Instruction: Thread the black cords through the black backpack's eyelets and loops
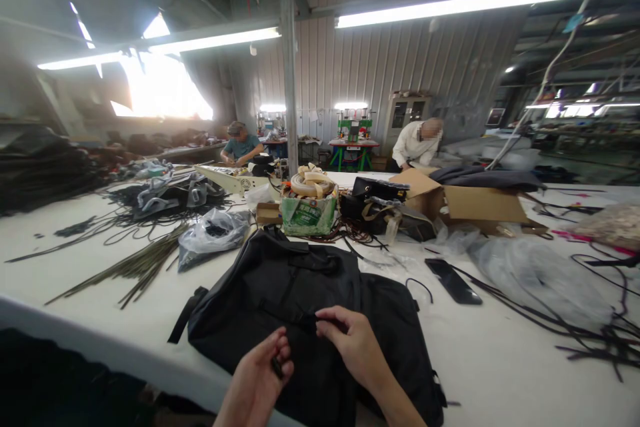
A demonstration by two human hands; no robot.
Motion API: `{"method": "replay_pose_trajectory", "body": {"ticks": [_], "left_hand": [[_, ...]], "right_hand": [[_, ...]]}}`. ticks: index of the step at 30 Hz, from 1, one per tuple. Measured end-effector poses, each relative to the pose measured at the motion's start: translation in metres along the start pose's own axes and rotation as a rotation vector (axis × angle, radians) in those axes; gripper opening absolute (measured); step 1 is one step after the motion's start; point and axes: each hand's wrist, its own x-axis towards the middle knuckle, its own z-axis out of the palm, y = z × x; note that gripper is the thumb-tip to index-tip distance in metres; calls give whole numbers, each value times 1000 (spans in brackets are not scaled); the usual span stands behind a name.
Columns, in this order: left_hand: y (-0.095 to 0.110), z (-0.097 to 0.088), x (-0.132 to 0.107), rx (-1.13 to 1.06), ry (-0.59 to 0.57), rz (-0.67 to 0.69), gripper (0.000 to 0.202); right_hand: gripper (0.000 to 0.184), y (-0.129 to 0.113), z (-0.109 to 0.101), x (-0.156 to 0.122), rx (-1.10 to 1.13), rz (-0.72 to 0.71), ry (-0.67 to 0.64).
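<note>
near, a creased matte-black bag (310, 367) lies; right hand (350, 340) pinches its strap (283, 312), left hand (263, 367) curls round a dark piece (277, 367).

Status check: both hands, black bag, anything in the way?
Left hand curled around small dark piece. Right hand at black bag, grip contents unclear. Bag on white table; phone off to its right.

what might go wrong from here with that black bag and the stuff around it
The small dark item in the left hand could slip and be hard to spot against the black bag. The phone lies close to loose black strips, so a tug on those might shift it.
</note>
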Motion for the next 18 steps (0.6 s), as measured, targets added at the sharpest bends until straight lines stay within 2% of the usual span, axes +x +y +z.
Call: {"method": "replay_pose_trajectory", "body": {"ticks": [3, 6, 13, 18], "left_hand": [[10, 5, -10, -40, 17, -38, 29], [14, 12, -18, -16, 30, 17, 40], [14, 22, -31, 83, -23, 115, 30], [9, 18, -32, 140, -120, 110, 36]], "right_hand": [[33, -2, -9, 4, 38, -35, 54], [38, -6, -20, 15, 88, -94, 94], [46, -27, -53, 53, 170, -134, 86], [54, -41, -66, 82, 192, -128, 185]]}}
